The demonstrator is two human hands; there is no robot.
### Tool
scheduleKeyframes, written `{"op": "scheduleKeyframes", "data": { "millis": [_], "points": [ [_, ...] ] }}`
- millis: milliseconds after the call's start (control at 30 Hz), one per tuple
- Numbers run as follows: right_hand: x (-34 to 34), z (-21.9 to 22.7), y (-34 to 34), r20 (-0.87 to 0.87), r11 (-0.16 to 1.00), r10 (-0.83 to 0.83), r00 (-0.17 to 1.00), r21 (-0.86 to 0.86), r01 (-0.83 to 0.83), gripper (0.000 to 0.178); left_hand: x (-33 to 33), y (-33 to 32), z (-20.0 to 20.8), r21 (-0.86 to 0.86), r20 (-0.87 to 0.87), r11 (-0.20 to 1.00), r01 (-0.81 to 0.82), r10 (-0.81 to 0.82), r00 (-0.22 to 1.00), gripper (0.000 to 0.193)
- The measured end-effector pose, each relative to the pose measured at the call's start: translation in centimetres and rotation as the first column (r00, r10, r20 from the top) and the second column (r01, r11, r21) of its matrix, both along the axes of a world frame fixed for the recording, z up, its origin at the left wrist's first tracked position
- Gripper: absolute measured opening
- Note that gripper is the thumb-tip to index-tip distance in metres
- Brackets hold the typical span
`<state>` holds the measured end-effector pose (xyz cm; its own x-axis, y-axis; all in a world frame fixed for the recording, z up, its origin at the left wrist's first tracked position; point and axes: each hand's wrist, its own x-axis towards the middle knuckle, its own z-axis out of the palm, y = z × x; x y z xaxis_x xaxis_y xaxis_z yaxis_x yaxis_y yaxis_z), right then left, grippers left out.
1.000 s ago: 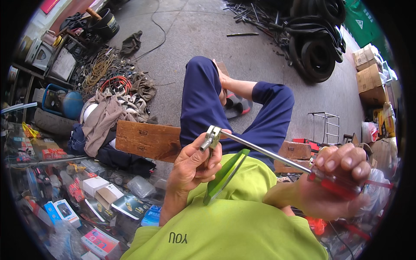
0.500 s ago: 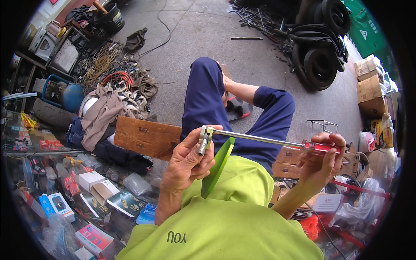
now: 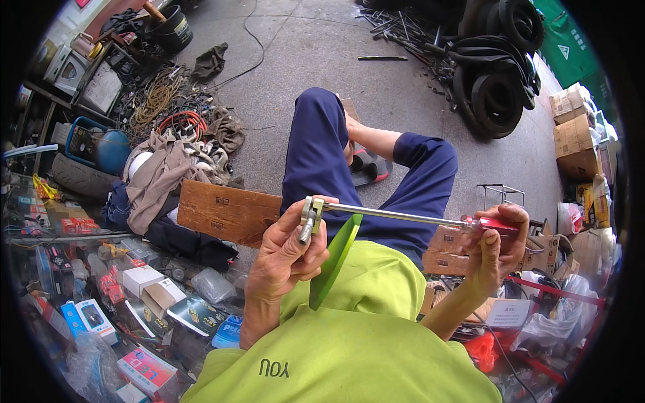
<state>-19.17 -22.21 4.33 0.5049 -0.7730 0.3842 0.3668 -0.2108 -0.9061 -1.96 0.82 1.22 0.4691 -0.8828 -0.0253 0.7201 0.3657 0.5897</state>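
Pinched in my left hand [image 3: 283,250] is a small metal clamp-like fitting [image 3: 314,213], with a short cylindrical metal end [image 3: 306,233] pointing down toward me. My right hand [image 3: 500,245] is closed round the red handle [image 3: 498,227] of a long screwdriver [image 3: 403,215], its thumb below the handle. The steel shaft runs almost level from there across my lap, and its far end meets the fitting at my left fingers. The exact contact at the tip is too small to make out.
I sit on a wooden bench [image 3: 228,213]. On the left lie clothes [image 3: 158,174], coiled cables [image 3: 153,101] and a glass-topped counter crowded with boxed parts [image 3: 144,369]. Tyres [image 3: 497,104] are stacked at the far right, with cardboard boxes [image 3: 576,144] near the right edge.
My right fingers have shifted round the screwdriver handle, and the thumb has come down below it. The fitting and screwdriver have moved slightly left, with the tip still at the fitting.
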Motion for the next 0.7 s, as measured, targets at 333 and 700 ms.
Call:
{"op": "scheduleKeyframes", "data": {
  "millis": [333,700],
  "points": [
    [0.5,0.2,0.4,0.001,1.0,0.003,1.0,-0.025,-0.003,0.035,0.0,0.0,-0.3,-0.008,-0.092,1.0,0.016,-0.017,0.996,0.047],
    [-0.3,0.8,1.0,0.004,0.968,-0.097,0.995,-0.233,0.095,0.029,1.1,-0.4,-2.1,-0.106,-0.479,0.994,0.034,-0.081,0.874,0.042]
  ]
}}
